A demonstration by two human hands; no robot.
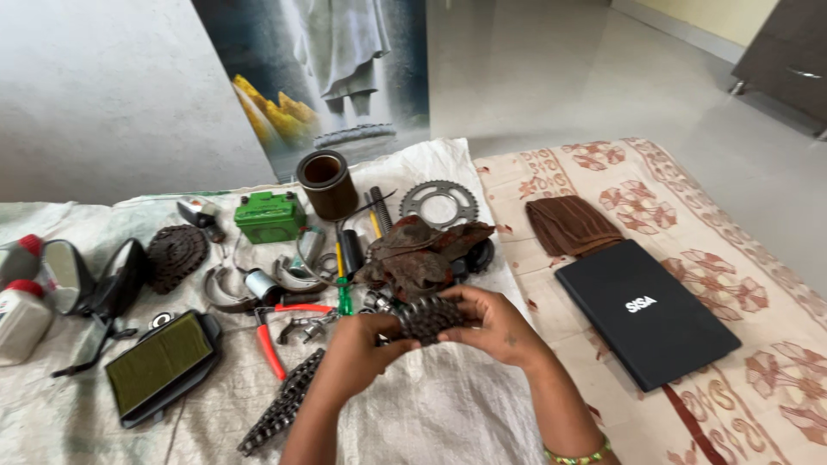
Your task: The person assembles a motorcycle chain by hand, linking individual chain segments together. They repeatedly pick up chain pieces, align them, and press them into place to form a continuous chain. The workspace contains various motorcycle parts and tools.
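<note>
Both hands were on it: the left hand [360, 349] and the right hand [495, 325] met over the white sack cloth [448, 413], fingers curled around a bunched dark roller chain [428, 317], grasping it from either side. That chain sat just in front of the crumpled reddish rag [418, 250], which serves as the landmark here.

Behind the rag lay a toothed sprocket [439, 202], and behind-left of it stood a brown cylindrical filter [327, 182] with a green box-shaped battery [270, 216] beside that. Left of the rag rested curved brake shoes [226, 288] and red-handled pliers [271, 344]. Further left of the rag came a coiled chain [176, 254], two black mirrors [95, 280] and a flat air filter panel [161, 366]. In front-left of the rag a second chain [280, 403] stretched straight. Right of the rag, on the floral sheet [689, 189], lay a folded brown cloth [568, 226] and a black book [646, 310].
</note>
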